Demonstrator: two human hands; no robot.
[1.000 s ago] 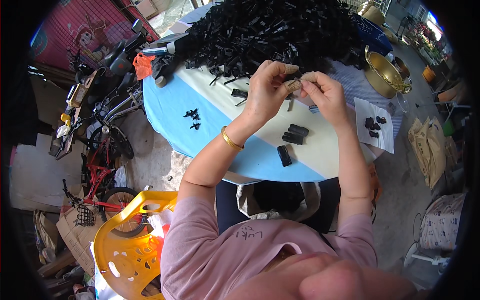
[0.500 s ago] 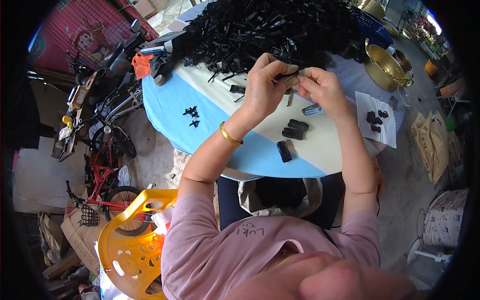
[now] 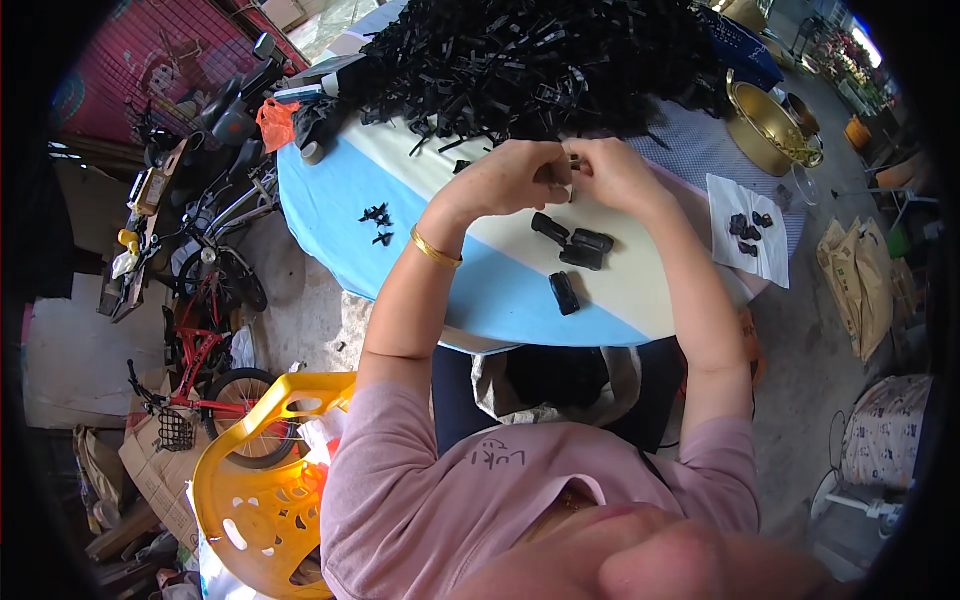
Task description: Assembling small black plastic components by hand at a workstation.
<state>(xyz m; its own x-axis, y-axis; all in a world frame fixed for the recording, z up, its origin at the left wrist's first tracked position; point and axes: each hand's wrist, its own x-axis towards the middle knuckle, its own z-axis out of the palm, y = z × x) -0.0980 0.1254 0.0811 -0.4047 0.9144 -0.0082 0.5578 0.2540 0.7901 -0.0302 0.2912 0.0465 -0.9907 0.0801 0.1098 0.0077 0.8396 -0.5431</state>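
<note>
My left hand (image 3: 515, 177), with a gold bangle at the wrist, is curled near the front edge of a big heap of thin black plastic pieces (image 3: 540, 70). Close against its fingertips is my right hand (image 3: 617, 172), its fingers bent together. Anything between the fingers is too small and hidden to name. Just below the hands, several small black blocky parts (image 3: 564, 293) lie on the striped tablecloth (image 3: 480, 290). One black part (image 3: 550, 228) rests nearest my left hand. A few tiny black pieces (image 3: 376, 215) sit apart on the blue stripe to the left.
A white sheet (image 3: 735, 260) bearing dark lumps lies at the table's right, below a gold pot (image 3: 757, 125). An orange bag (image 3: 278, 124) and a tape roll (image 3: 312, 153) are at the left rim. A yellow plastic chair (image 3: 235, 480) and red bicycle (image 3: 205, 345) stand left.
A black part now lies on the cloth just below my left hand, beside the others. Both hands have dropped slightly toward me, and the fingers have changed their grip.
</note>
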